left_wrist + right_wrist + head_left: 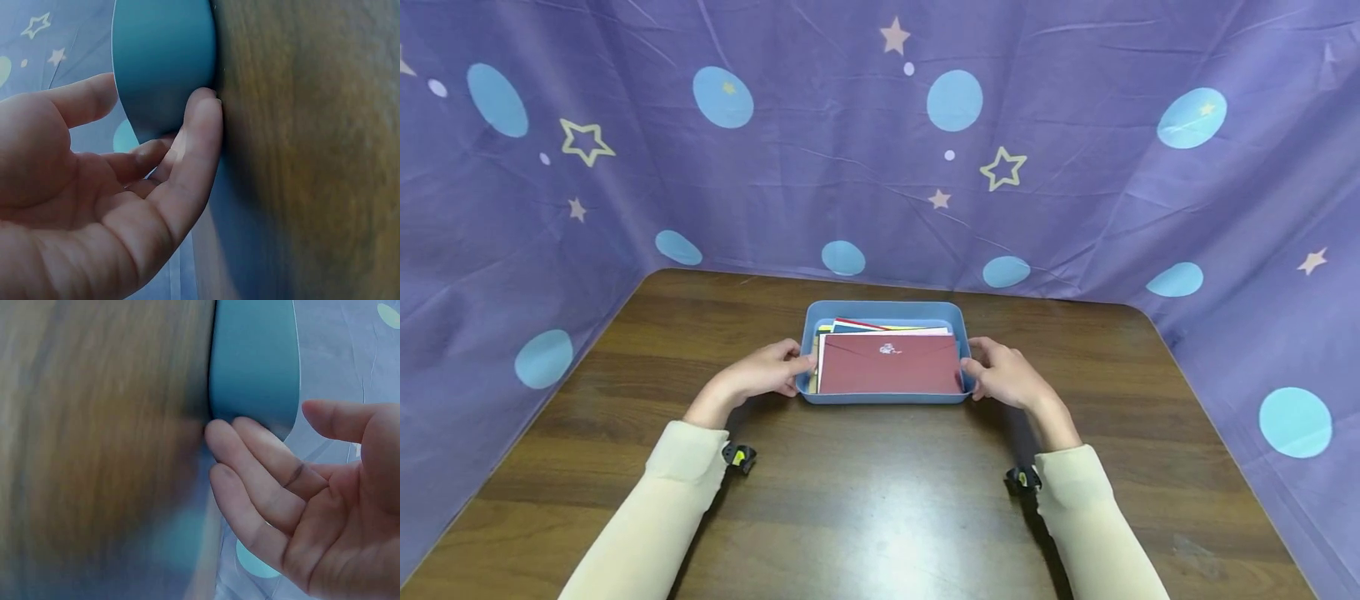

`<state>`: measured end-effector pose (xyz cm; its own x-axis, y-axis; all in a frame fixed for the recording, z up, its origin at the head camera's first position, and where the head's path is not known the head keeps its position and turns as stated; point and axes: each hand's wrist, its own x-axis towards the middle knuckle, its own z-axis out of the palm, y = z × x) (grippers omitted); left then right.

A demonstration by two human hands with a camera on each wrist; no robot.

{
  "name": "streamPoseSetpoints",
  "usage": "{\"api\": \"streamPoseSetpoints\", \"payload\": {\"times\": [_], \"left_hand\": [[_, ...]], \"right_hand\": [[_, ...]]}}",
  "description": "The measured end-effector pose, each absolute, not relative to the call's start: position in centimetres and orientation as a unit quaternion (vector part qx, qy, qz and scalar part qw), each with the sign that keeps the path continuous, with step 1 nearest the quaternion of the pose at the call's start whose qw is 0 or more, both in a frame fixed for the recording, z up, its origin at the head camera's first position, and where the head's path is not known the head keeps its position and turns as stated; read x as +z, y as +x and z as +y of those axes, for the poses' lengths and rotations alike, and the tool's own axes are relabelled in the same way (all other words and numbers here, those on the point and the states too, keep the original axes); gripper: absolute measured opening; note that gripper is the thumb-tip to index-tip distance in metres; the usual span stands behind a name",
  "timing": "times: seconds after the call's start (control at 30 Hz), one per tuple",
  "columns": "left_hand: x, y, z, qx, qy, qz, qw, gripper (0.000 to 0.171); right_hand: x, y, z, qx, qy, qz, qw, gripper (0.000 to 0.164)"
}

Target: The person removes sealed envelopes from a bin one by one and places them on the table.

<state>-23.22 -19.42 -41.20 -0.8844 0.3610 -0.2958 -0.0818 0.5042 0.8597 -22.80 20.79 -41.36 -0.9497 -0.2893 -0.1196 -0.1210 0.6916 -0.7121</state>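
A shallow blue tray point(887, 399) rests on the wooden table. In it lies a stack of flat paper items, topped by a dark red envelope point(887, 371) with a small white print near its flap. My left hand point(767, 367) holds the tray's left end, thumb at the rim and fingers against the outer wall, as the left wrist view shows. At the right end my right hand point(1006, 372) holds the tray likewise, its thumb by the rim and fingertips low on the outer wall. The lower papers are mostly hidden; white, yellow, blue and red edges peek out behind the envelope.
The brown wooden table point(850, 483) extends around the tray on all sides. A purple curtain point(850, 192) with stars and blue dots hangs behind the table and along both sides. Each wrist bears a small black device, such as the left one point(740, 457).
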Motion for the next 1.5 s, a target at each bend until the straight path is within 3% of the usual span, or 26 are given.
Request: {"api": "streamPoseSetpoints", "payload": {"times": [0.93,1.5], "left_hand": [[-40.3,-22.6,-21.6,0.391,0.082,0.898,0.184,0.031],[-40.5,-22.7,-21.3,0.387,0.091,0.901,0.175,0.028]], "right_hand": [[-42.2,-22.3,16.7,-0.397,-0.101,0.886,0.216,0.047],[-42.2,-22.1,16.5,-0.409,-0.097,0.879,0.227,0.051]]}}
